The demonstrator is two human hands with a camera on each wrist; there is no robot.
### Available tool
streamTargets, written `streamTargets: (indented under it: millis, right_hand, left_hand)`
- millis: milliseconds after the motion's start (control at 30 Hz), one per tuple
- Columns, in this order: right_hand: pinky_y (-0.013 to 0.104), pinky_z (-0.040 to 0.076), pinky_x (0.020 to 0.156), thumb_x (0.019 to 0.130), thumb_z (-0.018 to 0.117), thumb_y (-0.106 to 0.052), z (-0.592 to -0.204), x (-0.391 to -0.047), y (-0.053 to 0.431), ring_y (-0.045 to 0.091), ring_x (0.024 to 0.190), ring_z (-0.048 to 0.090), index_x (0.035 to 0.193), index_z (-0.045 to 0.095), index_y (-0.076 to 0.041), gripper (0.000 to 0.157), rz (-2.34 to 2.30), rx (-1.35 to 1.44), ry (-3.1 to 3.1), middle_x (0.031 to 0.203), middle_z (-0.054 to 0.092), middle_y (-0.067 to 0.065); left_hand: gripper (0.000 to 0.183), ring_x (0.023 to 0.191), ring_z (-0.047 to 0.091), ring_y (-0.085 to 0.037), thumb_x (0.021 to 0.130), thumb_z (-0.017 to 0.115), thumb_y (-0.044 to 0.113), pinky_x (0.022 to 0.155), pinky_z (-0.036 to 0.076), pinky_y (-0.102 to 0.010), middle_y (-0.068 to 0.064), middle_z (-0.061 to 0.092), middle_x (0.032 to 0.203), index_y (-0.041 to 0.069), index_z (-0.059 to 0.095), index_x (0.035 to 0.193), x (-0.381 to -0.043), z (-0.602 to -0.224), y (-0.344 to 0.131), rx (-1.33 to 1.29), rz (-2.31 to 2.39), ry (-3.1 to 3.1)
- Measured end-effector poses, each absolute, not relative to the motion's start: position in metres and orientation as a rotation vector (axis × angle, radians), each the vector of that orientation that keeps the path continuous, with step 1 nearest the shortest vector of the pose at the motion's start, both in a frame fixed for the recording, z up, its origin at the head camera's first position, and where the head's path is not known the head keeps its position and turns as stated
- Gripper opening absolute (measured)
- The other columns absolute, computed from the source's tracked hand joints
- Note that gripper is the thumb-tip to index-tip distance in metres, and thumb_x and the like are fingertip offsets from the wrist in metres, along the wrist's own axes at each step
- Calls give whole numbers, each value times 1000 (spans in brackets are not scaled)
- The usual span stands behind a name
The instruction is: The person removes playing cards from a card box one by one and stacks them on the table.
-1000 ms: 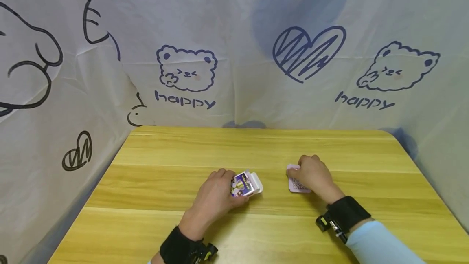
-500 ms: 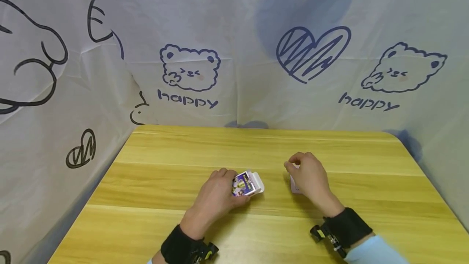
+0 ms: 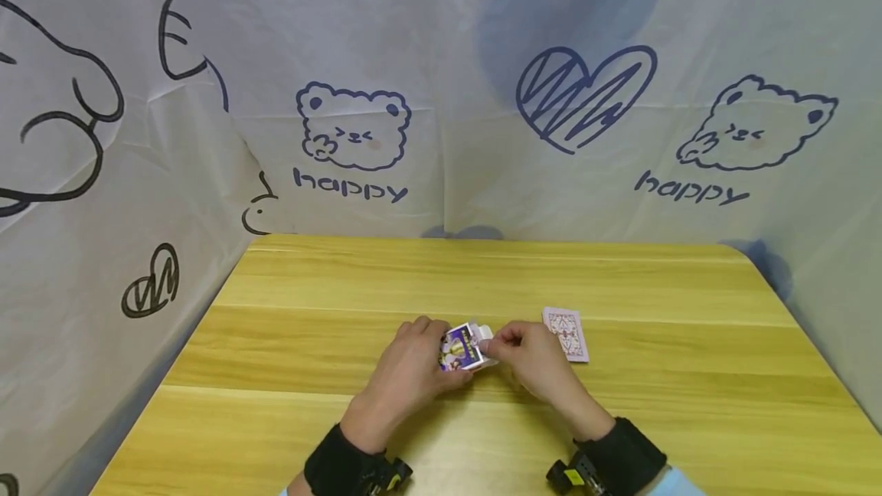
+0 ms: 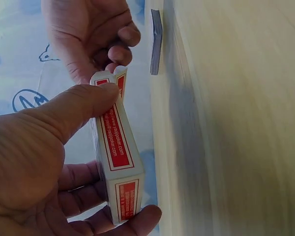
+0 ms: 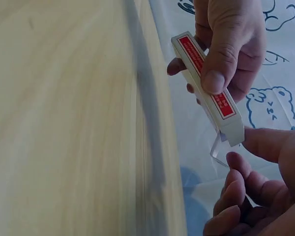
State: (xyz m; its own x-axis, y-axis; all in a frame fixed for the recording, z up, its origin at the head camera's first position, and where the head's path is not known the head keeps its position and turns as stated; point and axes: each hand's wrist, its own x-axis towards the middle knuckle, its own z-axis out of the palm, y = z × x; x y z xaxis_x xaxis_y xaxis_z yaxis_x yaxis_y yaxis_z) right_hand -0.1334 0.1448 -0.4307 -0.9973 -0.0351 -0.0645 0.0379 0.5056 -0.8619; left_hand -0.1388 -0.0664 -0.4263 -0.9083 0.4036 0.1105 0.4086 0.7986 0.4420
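My left hand (image 3: 406,364) grips a small playing card box (image 3: 458,349) with a purple picture front and red panels on its white narrow sides. In the left wrist view its thumb lies along one side of the box (image 4: 119,142), with the fingers behind and below. The box's flap (image 5: 217,150) stands folded out at the open end. There, my right hand (image 3: 540,362) has thumb and curled index finger at the mouth and flap. Whether a card lies between them is hidden. A deck of playing cards (image 3: 566,335) rests back up on the table, just beyond the right hand.
The wood-grain table (image 3: 331,282) extends around both hands. A white cloth (image 3: 468,174) with drawn bears and hearts hangs behind it and along the sides. Each wrist wears a black strap (image 3: 623,454) with a small camera.
My right hand has left the deck and moved left to the box's open end, leaving the deck uncovered on the table. My left hand has stayed about where it was, gripping the box.
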Motion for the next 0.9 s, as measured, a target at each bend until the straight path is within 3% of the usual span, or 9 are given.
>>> streamTargets:
  millis: [233,500,733,900]
  right_hand:
    - [25,36,54,89,84,-17,-435,-137,148,15,63,49,77,74,-5,19,-1564,49,2529,70,63,1]
    - [24,39,59,91,76,-12,-435,-139,153,15,70,51,84,75,1,15,-1637,15,2411,76,65,1]
    - [25,37,54,98,70,-15,-429,-141,157,13,62,47,88,77,0,19,-1681,87,2457,80,68,6]
    - [25,38,51,99,74,-22,-430,-141,158,13,56,45,90,75,0,24,-1701,138,2432,74,63,6]
  left_hand:
    - [69,100,57,-25,80,92,39,79,50,-34,-13,65,116,0,64,130,-137,-426,-66,-711,-684,-2951]
    - [71,100,56,-25,80,92,39,82,50,-35,-14,65,117,-2,63,132,-137,-427,-65,-725,-687,-2952]
    - [74,97,57,-24,80,92,41,78,51,-35,-14,66,113,-4,64,131,-138,-425,-66,-644,-699,-2966]
    - [72,93,56,-23,78,93,41,74,50,-33,-12,66,108,-4,65,127,-138,-425,-67,-591,-717,-2954]
